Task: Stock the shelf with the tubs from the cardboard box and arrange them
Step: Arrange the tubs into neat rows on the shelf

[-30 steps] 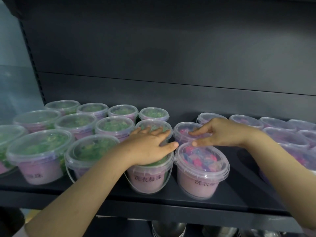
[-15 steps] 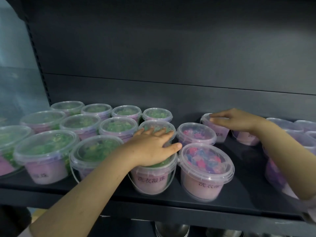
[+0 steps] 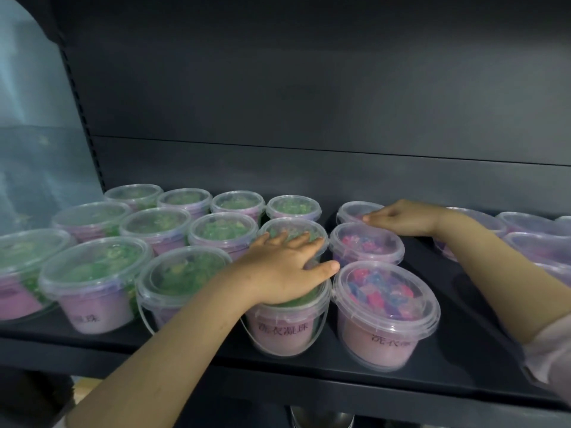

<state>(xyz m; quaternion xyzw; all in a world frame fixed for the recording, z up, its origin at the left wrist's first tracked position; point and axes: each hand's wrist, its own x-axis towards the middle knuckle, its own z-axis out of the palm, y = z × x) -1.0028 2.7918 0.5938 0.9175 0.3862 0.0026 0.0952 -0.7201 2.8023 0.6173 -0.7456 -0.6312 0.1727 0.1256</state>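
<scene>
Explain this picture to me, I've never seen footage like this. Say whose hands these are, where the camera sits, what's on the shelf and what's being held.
There is no machine here. A person is stocking a shelf, and a single camera worn on their head looks forward and down, so you see roughly what they see. On the dark shelf stand clear, lidded tubs: green-filled tubs to the left and pink-and-blue tubs to the right. The left hand lies flat, fingers straight, on the lid of the front green tub. The right hand reaches to the back tub of the pink-and-blue group and touches its lid. The picture does not show whether it actually grips that tub.
</scene>
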